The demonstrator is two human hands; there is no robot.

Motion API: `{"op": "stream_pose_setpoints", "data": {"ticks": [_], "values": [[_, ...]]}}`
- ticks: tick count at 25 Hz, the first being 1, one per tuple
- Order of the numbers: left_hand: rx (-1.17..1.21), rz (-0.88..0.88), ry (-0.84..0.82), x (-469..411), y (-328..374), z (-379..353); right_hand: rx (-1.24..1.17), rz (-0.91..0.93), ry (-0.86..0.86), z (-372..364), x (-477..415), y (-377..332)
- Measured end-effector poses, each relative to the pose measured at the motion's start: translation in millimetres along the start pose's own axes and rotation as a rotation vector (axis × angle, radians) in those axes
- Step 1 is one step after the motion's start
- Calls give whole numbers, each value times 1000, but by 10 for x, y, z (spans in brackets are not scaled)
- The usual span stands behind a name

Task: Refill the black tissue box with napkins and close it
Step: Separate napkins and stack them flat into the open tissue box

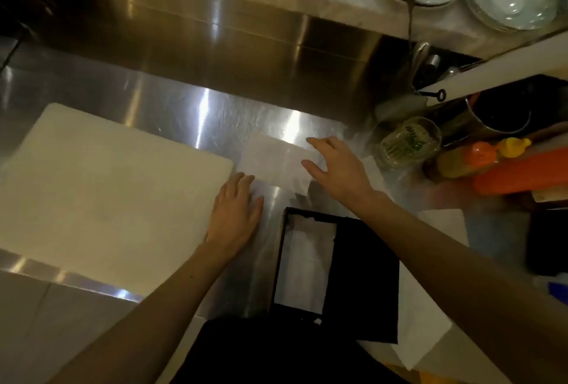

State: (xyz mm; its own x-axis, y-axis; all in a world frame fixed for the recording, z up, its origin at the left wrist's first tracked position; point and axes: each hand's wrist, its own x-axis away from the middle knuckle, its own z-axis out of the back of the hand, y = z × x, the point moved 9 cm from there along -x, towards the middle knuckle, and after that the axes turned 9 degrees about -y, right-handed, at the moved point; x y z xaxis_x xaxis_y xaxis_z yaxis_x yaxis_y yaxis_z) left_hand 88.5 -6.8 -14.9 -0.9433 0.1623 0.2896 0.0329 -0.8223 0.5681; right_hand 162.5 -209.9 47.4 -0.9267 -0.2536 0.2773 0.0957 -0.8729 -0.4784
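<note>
Head view: one loose napkin (pixel 273 159) lies flat on the steel counter (pixel 184 107), at 12 o'clock from the black box (pixel 362 276) and well clear of it. The box sits close to my body with its long axis running 12 to 6 o'clock. Its left part is uncovered and shows white napkins (pixel 302 264) already inside; its right part is black, which I take to be the lid not yet closed. My left hand (pixel 236 211) lies flat, fingers straight, at the napkin's 7 o'clock corner and grasps nothing. My right hand (pixel 338 168) is spread, fingers lightly bent, over the napkin's 3 o'clock edge. It holds nothing, and blur prevents me from confirming contact. The napkin's long axis appears to run 9 to 3 o'clock, across the box's axis, so a quarter turn is probably required before insertion. The right hand is the nearer to both napkin and box opening. Count: two hands, one loose napkin, one box, one white board (pixel 107 184) at 9 o'clock. More white paper (pixel 430 300) lies under my right forearm, number of sheets not determinable.
</note>
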Motion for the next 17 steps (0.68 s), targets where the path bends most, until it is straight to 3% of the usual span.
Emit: {"op": "stream_pose_setpoints", "data": {"ticks": [3,7,17], "values": [[-195,50,-70,71,-197,-316,-9,40,-52,-176,-221,-5],[-426,-12,-103,171,-303,-573,-33,36,-69,-414,-445,54],[-429,-3,-55,173,-321,-603,15,66,-33,-715,-618,71]]}}
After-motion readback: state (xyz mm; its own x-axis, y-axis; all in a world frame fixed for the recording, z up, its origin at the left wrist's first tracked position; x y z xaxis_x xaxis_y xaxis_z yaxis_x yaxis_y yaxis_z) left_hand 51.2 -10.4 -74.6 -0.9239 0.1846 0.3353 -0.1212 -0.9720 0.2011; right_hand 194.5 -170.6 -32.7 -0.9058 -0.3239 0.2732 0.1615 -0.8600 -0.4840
